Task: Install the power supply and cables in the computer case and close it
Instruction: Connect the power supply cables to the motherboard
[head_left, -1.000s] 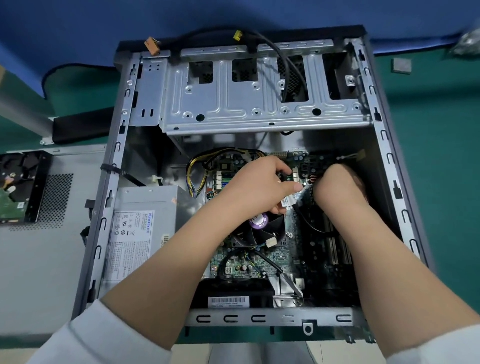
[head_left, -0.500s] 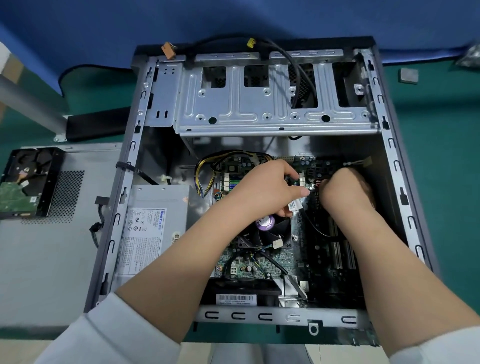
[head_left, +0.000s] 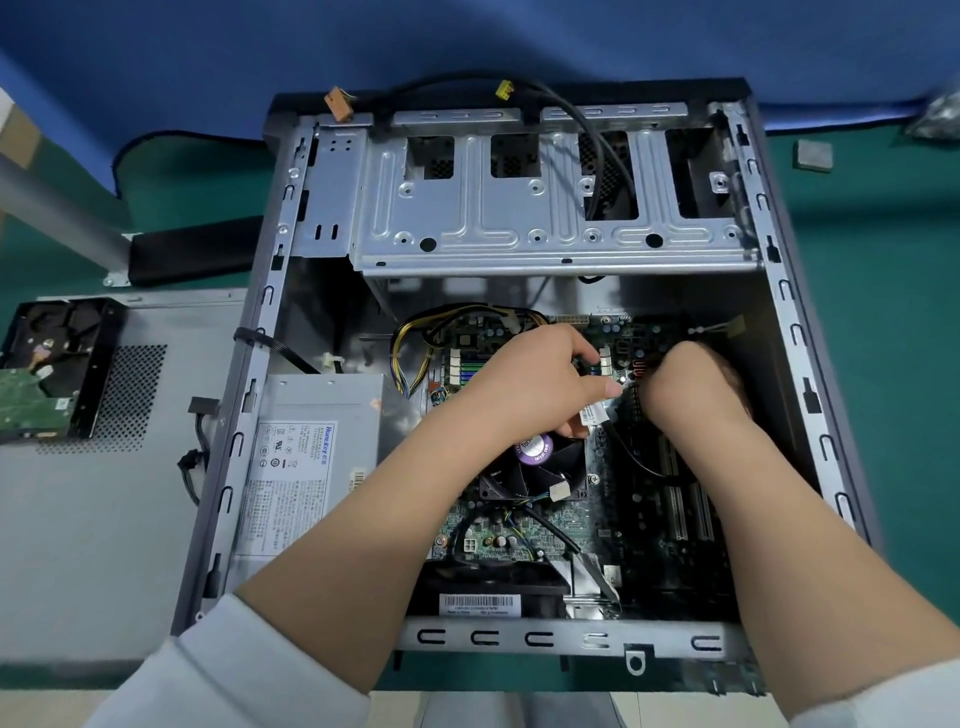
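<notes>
while the open grey metal computer case (head_left: 810, 332) lies on its side on the green desk (head_left: 883, 322), two hands reach down into it over the one green motherboard (head_left: 498, 535). one grey boxy power supply with a white label (head_left: 306, 457) sits inside the case against its left wall, well apart from both hands, with a bundle of yellow and black cables (head_left: 415, 338) arcing from it to the board's far left edge. the left hand (head_left: 540, 384) has its fingers curled, pinching a thin black cable with a white tag (head_left: 597, 415) between thumb and fingertips just above the one round black cooler fan (head_left: 535, 462). the right hand (head_left: 691, 384) is just beside it, knuckles up, its fingers bent down out of sight onto the board; whether they are grasping anything cannot be told. a second black cable (head_left: 608, 156) hangs loose through the silver drive cage (head_left: 519, 228) at the far end, with one orange plug (head_left: 336, 104) and one yellow plug (head_left: 504, 89) resting on the case's top edge. left of the case lies one flat grey side panel (head_left: 78, 519), carrying one bare hard drive in a black bracket (head_left: 52, 364).
</notes>
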